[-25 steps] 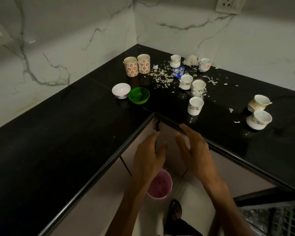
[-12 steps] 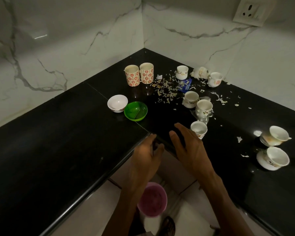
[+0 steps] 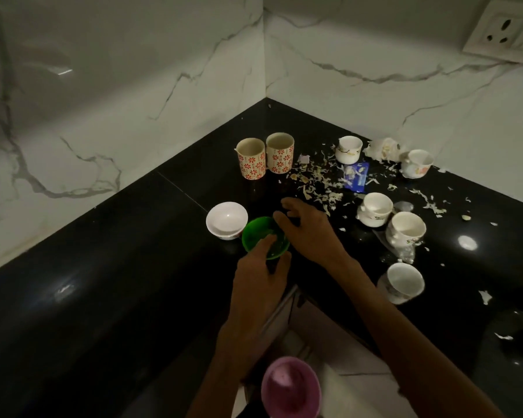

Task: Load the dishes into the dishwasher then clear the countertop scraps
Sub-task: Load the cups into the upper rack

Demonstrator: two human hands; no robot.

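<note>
Because both hands converge on the green bowl [image 3: 265, 238], left hand [image 3: 261, 277] fingers [image 3: 261, 247] touch its rim uncurled, right hand [image 3: 307, 229] hovers loosely spread, apparently to lift it off the counter [image 3: 118, 267] for loading.

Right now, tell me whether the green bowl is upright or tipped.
Tipped. The green bowl leans with its opening facing the camera, its rim uneven, while the left hand reaches onto its near edge.
</note>
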